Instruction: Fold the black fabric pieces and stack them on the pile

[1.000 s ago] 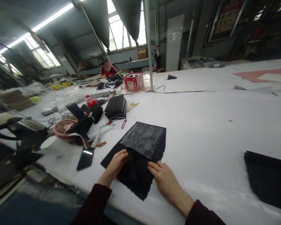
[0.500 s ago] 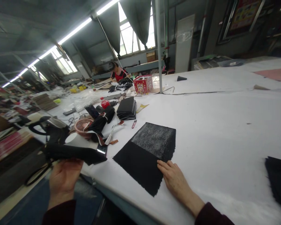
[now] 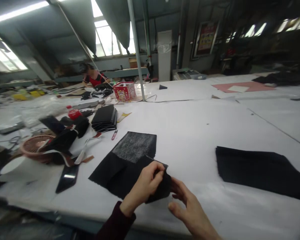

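My left hand point(image 3: 146, 183) is closed in a pinch on a small black fabric piece point(image 3: 162, 185), held just above a larger black fabric panel point(image 3: 120, 168) lying on the white table point(image 3: 190, 126). A grey fuzzy interlining piece point(image 3: 135, 146) covers the far part of that panel. My right hand point(image 3: 187, 206) is beside the small piece with fingers loosely curled and apart, touching its right edge.
Another black fabric panel point(image 3: 260, 171) lies at the right. To the left are a stack of black pieces point(image 3: 103, 116), a pink fan point(image 3: 36, 146), a red bottle point(image 3: 73, 113), small snips point(image 3: 114, 134) and a red box point(image 3: 125, 91). Another person point(image 3: 92, 76) sits far back.
My left hand came back from the table's left edge and now pinches a small black piece over the panel. My right hand lifted off the panel. The camera turned right.
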The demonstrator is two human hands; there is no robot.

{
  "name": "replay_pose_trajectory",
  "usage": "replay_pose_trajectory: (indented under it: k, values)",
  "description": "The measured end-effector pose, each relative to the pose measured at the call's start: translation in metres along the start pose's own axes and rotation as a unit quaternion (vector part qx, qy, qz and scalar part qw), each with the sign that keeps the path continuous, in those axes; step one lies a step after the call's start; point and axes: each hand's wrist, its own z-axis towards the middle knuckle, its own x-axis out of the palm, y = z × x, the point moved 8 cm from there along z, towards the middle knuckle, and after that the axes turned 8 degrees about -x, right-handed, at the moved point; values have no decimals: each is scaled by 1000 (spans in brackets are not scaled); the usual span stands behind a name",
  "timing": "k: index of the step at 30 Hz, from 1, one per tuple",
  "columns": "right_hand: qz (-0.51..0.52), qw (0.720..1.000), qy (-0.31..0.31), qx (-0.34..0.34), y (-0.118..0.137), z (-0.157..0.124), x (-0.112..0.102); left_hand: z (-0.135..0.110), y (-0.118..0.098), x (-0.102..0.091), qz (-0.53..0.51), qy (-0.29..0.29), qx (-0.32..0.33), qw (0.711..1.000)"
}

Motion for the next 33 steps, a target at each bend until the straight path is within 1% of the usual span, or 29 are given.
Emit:
replay_pose_trajectory:
  k: [2, 4, 5, 7, 10, 12, 13, 15, 17, 18, 19, 20, 22, 24, 26, 28, 30, 31, 33]
  values:
    - [41, 997, -56, 38, -20, -16, -21, 4, -7, 43, 40, 20, 35, 998]
    - [60, 987, -129, 78, -42, -35, -44, 3, -11, 81, 72, 64, 72, 993]
    - [71, 979, -166, 97, -53, -46, -55, 1, -11, 95, 96, 82, 90, 988]
    - [111, 961, -221, 127, -71, -69, -73, 0, -7, 112, 177, 102, 123, 971]
    - [170, 939, -261, 149, -88, -101, -95, 3, 7, 119, 318, 110, 158, 928]
    - [159, 933, -283, 154, -91, -118, -118, 4, 16, 118, 366, 121, 176, 906]
    - [124, 935, -291, 161, -89, -124, -132, 4, 20, 117, 377, 126, 182, 899]
    - [-7, 941, -292, 171, -78, -128, -164, 3, 23, 116, 386, 130, 189, 894]
    - [-178, 931, -282, 147, -54, -117, -191, 4, 23, 117, 388, 128, 191, 892]
    - [-252, 921, -270, 121, -39, -106, -197, 5, 21, 117, 389, 127, 193, 892]
    - [-311, 912, -252, 92, -26, -92, -196, 7, 18, 117, 391, 123, 193, 892]
    - [-355, 904, -228, 65, -16, -75, -189, 11, 16, 117, 394, 116, 193, 891]
    - [-407, 897, -171, 23, -4, -39, -163, 19, 11, 115, 407, 100, 189, 888]
    - [-448, 884, -130, -8, -3, -5, -132, 29, 12, 113, 427, 90, 181, 882]
    - [-496, 860, -118, -20, -9, 21, -108, 37, 16, 111, 444, 86, 174, 875]
    - [-544, 831, -120, -16, -18, 38, -93, 42, 23, 110, 450, 79, 173, 872]
    - [-574, 809, -126, -9, -27, 46, -87, 44, 30, 108, 440, 64, 181, 877]
    - [-581, 804, -128, -9, -31, 48, -86, 44, 32, 107, 430, 55, 187, 882]
    - [-580, 803, -137, -14, -35, 48, -86, 42, 36, 104, 406, 36, 200, 891]
